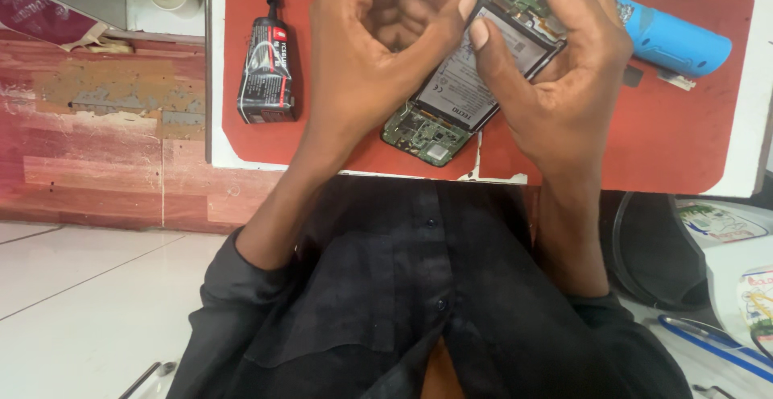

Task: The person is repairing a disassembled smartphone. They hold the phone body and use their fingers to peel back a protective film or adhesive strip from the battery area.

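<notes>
I am counting one opened phone (475,69), one black glue tube (266,69), one blue cylinder (672,38), and one red mat (684,125) under all of them. Two hands are working, both the person's own.

The phone is lying at a slant on the mat, between the two hands, its back cover off. I am seeing one pale battery filling most of the body, with green circuit boards showing at the lower end and at the upper end. Its lower end is pointing toward the person's black shirt (403,286).

The left hand (370,53) is curling into a loose fist just beside the phone, thumb stretching onto the battery's edge; I cannot tell whether the curled fingers are enclosing anything. The right hand (564,69) is clamping the phone's upper right side, thumb pressing on the battery face, fingers wrapping behind the frame.

The glue tube is lying well apart to the left; the blue cylinder is resting near the right hand.
</notes>
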